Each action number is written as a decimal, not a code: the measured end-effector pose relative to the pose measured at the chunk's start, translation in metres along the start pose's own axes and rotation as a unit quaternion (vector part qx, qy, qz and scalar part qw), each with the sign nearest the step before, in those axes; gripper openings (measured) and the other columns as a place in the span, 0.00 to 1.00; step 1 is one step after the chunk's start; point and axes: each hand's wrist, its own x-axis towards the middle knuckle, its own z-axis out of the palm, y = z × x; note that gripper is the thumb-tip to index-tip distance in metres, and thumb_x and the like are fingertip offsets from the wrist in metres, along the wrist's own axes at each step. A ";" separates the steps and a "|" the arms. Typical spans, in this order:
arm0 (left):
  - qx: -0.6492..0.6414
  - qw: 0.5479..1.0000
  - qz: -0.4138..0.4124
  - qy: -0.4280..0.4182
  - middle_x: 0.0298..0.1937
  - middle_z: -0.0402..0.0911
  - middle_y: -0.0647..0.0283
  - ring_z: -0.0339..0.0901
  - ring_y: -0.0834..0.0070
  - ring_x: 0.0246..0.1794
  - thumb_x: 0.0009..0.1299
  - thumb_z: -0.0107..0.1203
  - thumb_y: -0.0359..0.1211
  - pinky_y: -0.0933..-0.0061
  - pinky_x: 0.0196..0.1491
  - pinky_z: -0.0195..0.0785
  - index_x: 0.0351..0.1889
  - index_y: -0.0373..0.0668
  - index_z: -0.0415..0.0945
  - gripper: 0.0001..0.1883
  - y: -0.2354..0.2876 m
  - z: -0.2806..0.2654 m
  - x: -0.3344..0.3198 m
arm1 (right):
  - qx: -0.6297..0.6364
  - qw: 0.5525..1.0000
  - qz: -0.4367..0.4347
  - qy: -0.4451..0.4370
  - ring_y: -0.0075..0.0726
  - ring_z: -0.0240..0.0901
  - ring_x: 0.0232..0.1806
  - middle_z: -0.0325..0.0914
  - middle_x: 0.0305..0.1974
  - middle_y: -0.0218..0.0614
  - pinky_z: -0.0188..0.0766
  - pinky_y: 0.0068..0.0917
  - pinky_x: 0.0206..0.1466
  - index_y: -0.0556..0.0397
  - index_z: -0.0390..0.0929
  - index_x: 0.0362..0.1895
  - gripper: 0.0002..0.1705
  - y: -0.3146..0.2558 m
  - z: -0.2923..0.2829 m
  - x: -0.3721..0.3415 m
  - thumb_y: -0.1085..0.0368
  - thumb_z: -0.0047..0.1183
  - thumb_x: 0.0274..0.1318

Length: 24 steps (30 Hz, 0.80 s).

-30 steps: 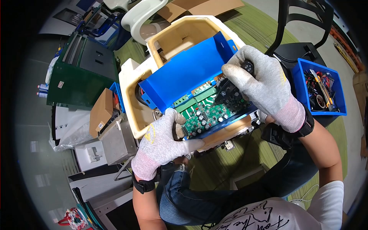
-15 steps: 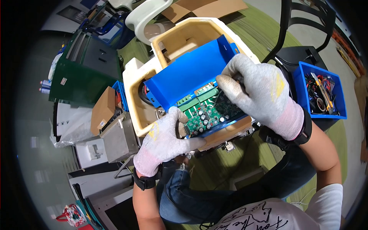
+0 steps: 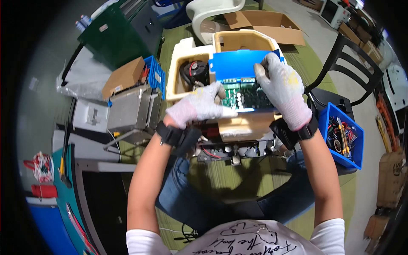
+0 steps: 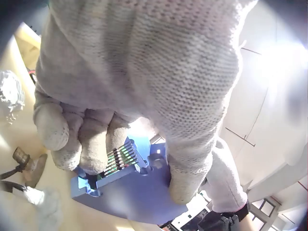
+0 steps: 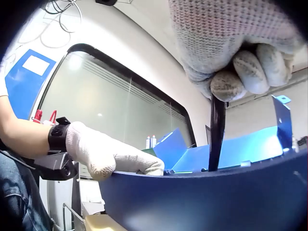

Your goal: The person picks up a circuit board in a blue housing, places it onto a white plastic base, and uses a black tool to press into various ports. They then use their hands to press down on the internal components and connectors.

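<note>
A blue metal case stands tilted on a cream plastic housing, and a green circuit board lies inside it. My gloved left hand grips the case's left end. In the left wrist view its thumb presses the outer wall while the fingers curl over the edge near a row of pins. My gloved right hand, above the board's right part, holds a screwdriver with a black shaft. That shaft points down behind the case wall in the right wrist view; its tip is hidden.
A blue bin of wires and tools sits on a black chair at the right. Left are a metal box, an opened carton and a green cabinet. Another open carton lies behind the housing.
The head view has turned and shifted, so the housing appears farther off and more upright. Left hand keeps its hold on the case; the right hand stays over the board, its wrist turned somewhat.
</note>
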 end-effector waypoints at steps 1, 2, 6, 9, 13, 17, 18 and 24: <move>0.009 1.000 0.010 0.026 0.31 0.76 0.54 0.74 0.67 0.33 0.50 0.64 0.55 0.67 0.39 0.68 0.42 0.36 0.68 0.35 -0.006 0.005 0.003 | 0.003 1.000 0.003 0.003 0.56 0.74 0.30 0.76 0.24 0.47 0.69 0.45 0.34 0.52 0.72 0.33 0.14 -0.004 0.001 0.000 0.54 0.48 0.55; 0.017 0.998 0.020 0.051 0.32 0.77 0.53 0.75 0.65 0.34 0.51 0.63 0.56 0.67 0.39 0.68 0.43 0.36 0.68 0.35 -0.012 0.011 0.003 | -0.001 1.000 0.002 0.009 0.56 0.74 0.30 0.76 0.24 0.47 0.70 0.45 0.34 0.51 0.72 0.33 0.14 -0.005 0.003 0.000 0.54 0.48 0.55; 0.062 0.982 0.020 0.179 0.37 0.77 0.51 0.75 0.58 0.40 0.62 0.51 0.58 0.61 0.44 0.66 0.44 0.39 0.68 0.31 -0.011 0.038 -0.002 | -0.033 0.989 -0.106 0.095 0.49 0.74 0.25 0.75 0.19 0.45 0.68 0.39 0.42 0.51 0.72 0.29 0.13 -0.005 0.008 -0.008 0.55 0.47 0.55; 0.056 0.971 0.025 0.231 0.50 0.75 0.47 0.72 0.53 0.53 0.62 0.44 0.63 0.54 0.56 0.59 0.48 0.39 0.68 0.35 -0.011 0.053 -0.008 | -0.063 0.981 -0.137 0.122 0.45 0.73 0.24 0.74 0.16 0.42 0.63 0.33 0.50 0.52 0.72 0.25 0.14 -0.005 0.007 -0.017 0.56 0.47 0.55; 0.014 0.965 -0.004 0.260 0.48 0.76 0.46 0.72 0.54 0.52 0.63 0.46 0.60 0.62 0.55 0.62 0.51 0.39 0.70 0.34 -0.004 0.059 -0.012 | -0.050 0.991 -0.094 0.077 0.50 0.74 0.33 0.76 0.26 0.45 0.66 0.39 0.44 0.51 0.73 0.32 0.15 -0.002 0.000 -0.032 0.53 0.48 0.55; 0.044 0.969 -0.060 0.235 0.56 0.73 0.50 0.68 0.52 0.58 0.61 0.41 0.66 0.50 0.64 0.44 0.55 0.47 0.67 0.37 -0.002 0.058 -0.009 | -0.019 1.000 -0.012 0.010 0.51 0.73 0.40 0.74 0.40 0.47 0.69 0.42 0.43 0.50 0.73 0.37 0.15 -0.004 -0.006 -0.046 0.52 0.52 0.54; 0.038 0.969 -0.059 0.237 0.55 0.73 0.51 0.68 0.53 0.58 0.61 0.42 0.66 0.51 0.64 0.44 0.55 0.46 0.67 0.37 0.000 0.058 -0.011 | -0.022 1.000 0.018 0.002 0.51 0.73 0.41 0.73 0.42 0.46 0.70 0.41 0.45 0.50 0.73 0.37 0.15 -0.009 -0.008 -0.051 0.52 0.52 0.54; 0.026 0.968 -0.036 0.247 0.49 0.75 0.46 0.72 0.55 0.52 0.62 0.47 0.61 0.61 0.56 0.61 0.52 0.39 0.68 0.35 -0.002 0.057 -0.009 | -0.015 1.000 -0.012 0.012 0.50 0.77 0.37 0.79 0.31 0.48 0.70 0.42 0.43 0.51 0.74 0.40 0.18 0.003 -0.005 -0.050 0.50 0.44 0.59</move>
